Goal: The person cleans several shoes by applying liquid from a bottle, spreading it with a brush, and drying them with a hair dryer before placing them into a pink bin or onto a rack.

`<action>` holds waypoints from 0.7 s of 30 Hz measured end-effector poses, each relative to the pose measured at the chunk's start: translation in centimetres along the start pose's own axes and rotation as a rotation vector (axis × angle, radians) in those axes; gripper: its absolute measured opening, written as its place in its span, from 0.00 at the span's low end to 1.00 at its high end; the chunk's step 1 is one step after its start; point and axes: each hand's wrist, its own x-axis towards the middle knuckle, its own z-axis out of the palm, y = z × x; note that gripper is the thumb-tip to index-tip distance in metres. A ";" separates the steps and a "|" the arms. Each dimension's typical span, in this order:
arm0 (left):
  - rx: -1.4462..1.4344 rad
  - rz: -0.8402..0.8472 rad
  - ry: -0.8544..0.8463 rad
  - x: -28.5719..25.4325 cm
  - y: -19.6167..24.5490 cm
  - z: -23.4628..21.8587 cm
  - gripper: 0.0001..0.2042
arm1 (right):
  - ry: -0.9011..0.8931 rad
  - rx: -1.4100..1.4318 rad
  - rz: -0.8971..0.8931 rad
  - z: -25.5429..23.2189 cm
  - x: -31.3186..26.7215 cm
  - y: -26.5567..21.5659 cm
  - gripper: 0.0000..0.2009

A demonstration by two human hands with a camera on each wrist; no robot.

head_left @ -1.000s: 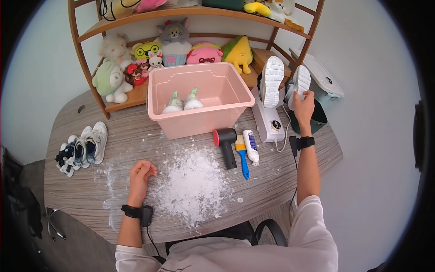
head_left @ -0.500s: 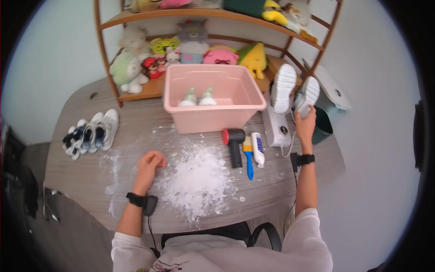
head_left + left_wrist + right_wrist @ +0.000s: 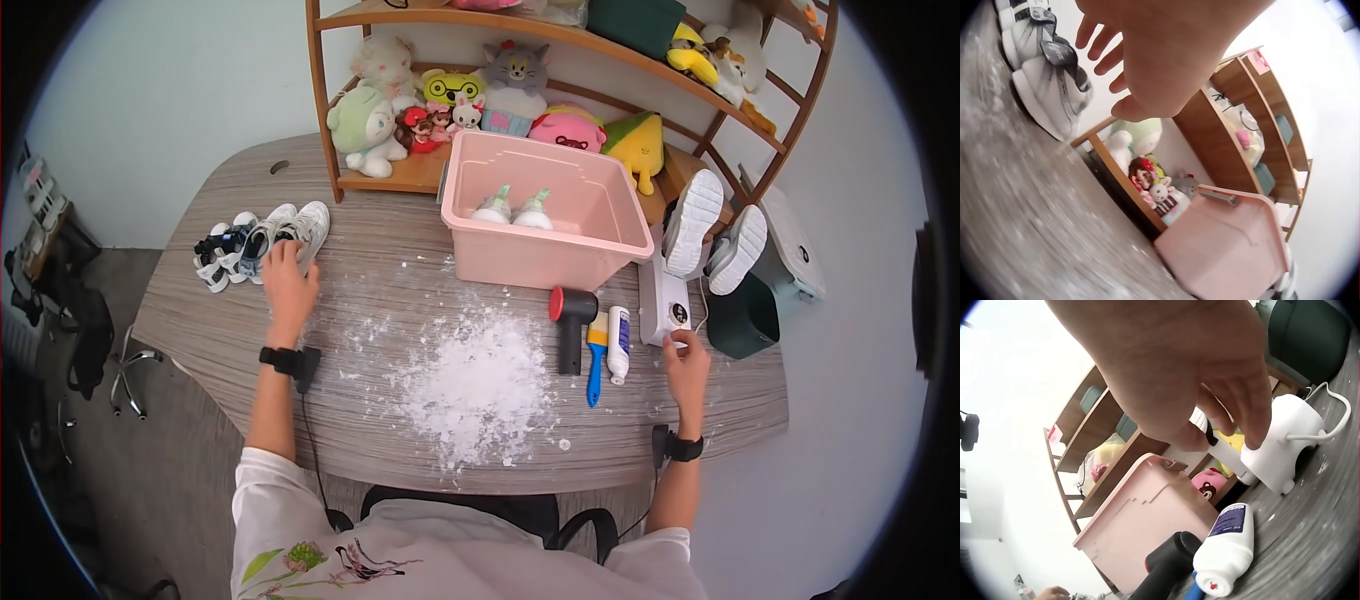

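Observation:
My left hand (image 3: 290, 295) reaches over the row of small sneakers (image 3: 308, 232) at the table's left, its fingers spread in the left wrist view and holding nothing. Those sneakers (image 3: 1047, 94) are white with dark parts. On the right, my right hand (image 3: 687, 372) is at the front end of a white shoe dryer (image 3: 657, 300) with a round dial. In the right wrist view, its loosely bent fingers hang right by the dryer's rounded end (image 3: 1285, 437). Two sneakers (image 3: 693, 222) stand soles outward on the dryer.
A pink bin (image 3: 545, 255) holds two shoes with green tabs. White powder (image 3: 475, 385) covers the table's middle. Beside it lie a black handheld blower (image 3: 570, 335), a blue-handled brush (image 3: 596, 365) and a white tube (image 3: 619, 345). A dark green bin (image 3: 745, 325) and a toy shelf (image 3: 400, 180) stand behind.
My left hand has gone from beside the powder to the small sneakers. My right hand has left the sneaker on the dryer and come down to the dryer's front. The head view has turned left.

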 end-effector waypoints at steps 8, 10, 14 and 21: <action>0.127 0.052 -0.162 -0.7 -5.1 2.5 0.20 | -0.033 0.065 -0.051 -0.6 -2.3 -1.5 0.11; 0.034 0.018 -0.180 -1.4 -4.1 2.3 0.19 | -0.052 0.056 -0.064 0.0 -2.7 -1.0 0.11; -0.126 -0.041 -0.294 -2.4 -0.6 0.5 0.18 | -0.173 -0.008 -0.161 1.3 -3.7 -1.5 0.11; -0.354 0.064 -0.531 -4.4 6.8 -3.5 0.13 | -0.256 -0.075 -0.234 3.2 -5.2 -5.0 0.09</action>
